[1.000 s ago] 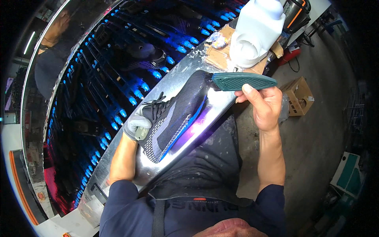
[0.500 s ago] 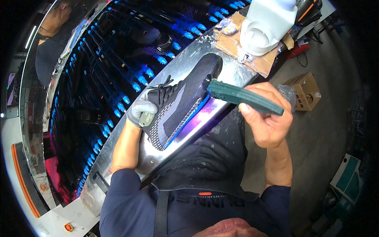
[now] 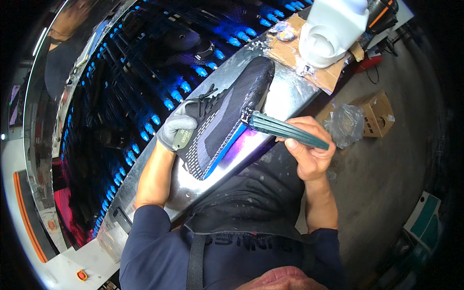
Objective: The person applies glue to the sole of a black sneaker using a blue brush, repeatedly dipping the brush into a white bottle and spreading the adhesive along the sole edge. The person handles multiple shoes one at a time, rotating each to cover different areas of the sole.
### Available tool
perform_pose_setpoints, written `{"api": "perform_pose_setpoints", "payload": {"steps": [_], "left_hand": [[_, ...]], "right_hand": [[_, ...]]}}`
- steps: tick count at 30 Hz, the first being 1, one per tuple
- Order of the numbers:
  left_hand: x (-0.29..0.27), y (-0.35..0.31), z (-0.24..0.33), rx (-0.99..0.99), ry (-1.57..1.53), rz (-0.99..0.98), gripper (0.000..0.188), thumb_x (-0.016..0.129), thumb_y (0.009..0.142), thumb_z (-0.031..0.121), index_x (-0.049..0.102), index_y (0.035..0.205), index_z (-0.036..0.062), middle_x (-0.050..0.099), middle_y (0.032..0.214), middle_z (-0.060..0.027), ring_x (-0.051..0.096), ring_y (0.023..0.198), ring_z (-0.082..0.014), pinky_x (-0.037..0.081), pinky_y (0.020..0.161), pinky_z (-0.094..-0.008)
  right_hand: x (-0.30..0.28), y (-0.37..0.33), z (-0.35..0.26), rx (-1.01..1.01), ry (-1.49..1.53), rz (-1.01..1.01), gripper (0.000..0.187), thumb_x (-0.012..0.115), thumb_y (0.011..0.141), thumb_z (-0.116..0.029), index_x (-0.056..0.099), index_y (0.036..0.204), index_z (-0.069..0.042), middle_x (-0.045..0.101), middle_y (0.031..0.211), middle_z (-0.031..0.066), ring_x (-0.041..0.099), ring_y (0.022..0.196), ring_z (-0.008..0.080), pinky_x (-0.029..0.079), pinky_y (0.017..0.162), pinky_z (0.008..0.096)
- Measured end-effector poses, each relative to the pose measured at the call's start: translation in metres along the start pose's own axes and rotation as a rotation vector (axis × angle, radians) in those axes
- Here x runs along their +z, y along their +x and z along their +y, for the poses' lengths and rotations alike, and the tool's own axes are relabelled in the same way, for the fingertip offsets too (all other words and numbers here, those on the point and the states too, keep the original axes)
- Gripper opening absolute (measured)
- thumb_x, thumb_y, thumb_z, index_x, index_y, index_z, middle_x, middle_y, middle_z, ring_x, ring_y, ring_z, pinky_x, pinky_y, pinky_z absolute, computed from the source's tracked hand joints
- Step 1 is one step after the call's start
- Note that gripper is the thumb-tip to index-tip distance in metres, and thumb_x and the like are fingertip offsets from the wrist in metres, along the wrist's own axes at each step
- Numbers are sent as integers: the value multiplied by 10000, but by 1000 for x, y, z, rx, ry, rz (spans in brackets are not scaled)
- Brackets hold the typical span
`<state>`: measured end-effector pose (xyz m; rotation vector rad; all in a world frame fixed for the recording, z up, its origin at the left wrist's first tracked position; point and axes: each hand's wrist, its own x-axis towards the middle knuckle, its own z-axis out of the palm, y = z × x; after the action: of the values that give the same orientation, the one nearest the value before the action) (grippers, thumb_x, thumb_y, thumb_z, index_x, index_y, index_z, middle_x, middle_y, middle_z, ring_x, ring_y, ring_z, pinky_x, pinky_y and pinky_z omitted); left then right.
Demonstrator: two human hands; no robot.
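A black and grey knit shoe upper lies tilted on its side, toe toward the far right, with black laces and a bright blue strip along its lower edge. My left hand, in a grey glove, is closed around its ankle opening, where a dull green piece shows by the fingers. My bare right hand is closed on a brush with a ribbed dark green handle. The brush's tip touches the shoe's lower edge near the middle; its bristles are mostly hidden.
Under the shoe runs a metal ledge. Beyond it is a dark machine bed with blue-tipped pegs. A white plastic container stands on stained cardboard at far right. On the floor are a carton and a clear plastic bag.
The brush has moved along the shoe's lower edge, away from the toe and toward the heel, and my right hand has shifted left and down. The shoe has tilted slightly in my left hand.
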<state>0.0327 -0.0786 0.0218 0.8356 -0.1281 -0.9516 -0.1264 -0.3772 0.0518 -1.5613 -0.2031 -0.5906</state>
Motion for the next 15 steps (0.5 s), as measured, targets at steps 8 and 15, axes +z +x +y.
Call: {"api": "perform_pose_setpoints", "payload": {"steps": [8, 15], "left_hand": [[11, 9, 0, -16, 9, -25, 807, 684, 682, 26, 476, 1440, -156, 658, 1306, -285, 713, 1137, -311, 555, 1046, -403], [8, 9, 0, -14, 7, -61, 806, 686, 704, 16, 458, 1457, -158, 647, 1334, -279, 707, 1150, -304, 539, 1063, -384]], "right_hand": [[-30, 41, -17, 152, -15, 23, 159, 679, 947, -10, 695, 1047, 114, 699, 1005, 182, 695, 805, 183, 581, 713, 282], [-26, 46, -37, 52, -167, -81, 160, 753, 886, 6, 711, 1017, 89, 709, 941, 158, 671, 806, 194, 523, 710, 281]]}}
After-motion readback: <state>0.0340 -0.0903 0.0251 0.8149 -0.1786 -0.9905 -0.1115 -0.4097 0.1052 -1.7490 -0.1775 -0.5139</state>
